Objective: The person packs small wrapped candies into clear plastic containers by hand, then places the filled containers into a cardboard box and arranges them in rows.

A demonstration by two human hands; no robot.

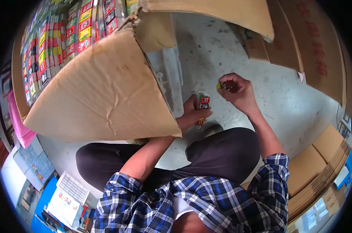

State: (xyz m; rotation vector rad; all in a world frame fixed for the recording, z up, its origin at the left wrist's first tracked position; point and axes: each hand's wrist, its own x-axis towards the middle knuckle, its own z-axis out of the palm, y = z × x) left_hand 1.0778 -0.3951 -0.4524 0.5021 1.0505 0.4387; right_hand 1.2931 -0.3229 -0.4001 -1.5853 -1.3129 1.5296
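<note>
My left hand (190, 113) is wrapped round a clear strip pack of small red, black and yellow boxes (203, 102), held upright above the floor. To the right of it, my right hand (241, 96) is raised with thumb and fingers pinched together. Between those fingertips is a small yellow and dark piece (220, 86), too small to name. The two hands are apart. A large cardboard box (102, 89) stands at the upper left, its flap hanging over my left forearm. Rows of similar colourful packs (67, 39) fill it.
The grey floor (211, 46) lies beyond my hands, with a pale plastic piece (170, 70) beside the box. Tall cardboard cartons (312, 46) stand at the upper right. Flattened cardboard (312, 174) is stacked at the lower right. A white basket (72, 188) sits at the lower left.
</note>
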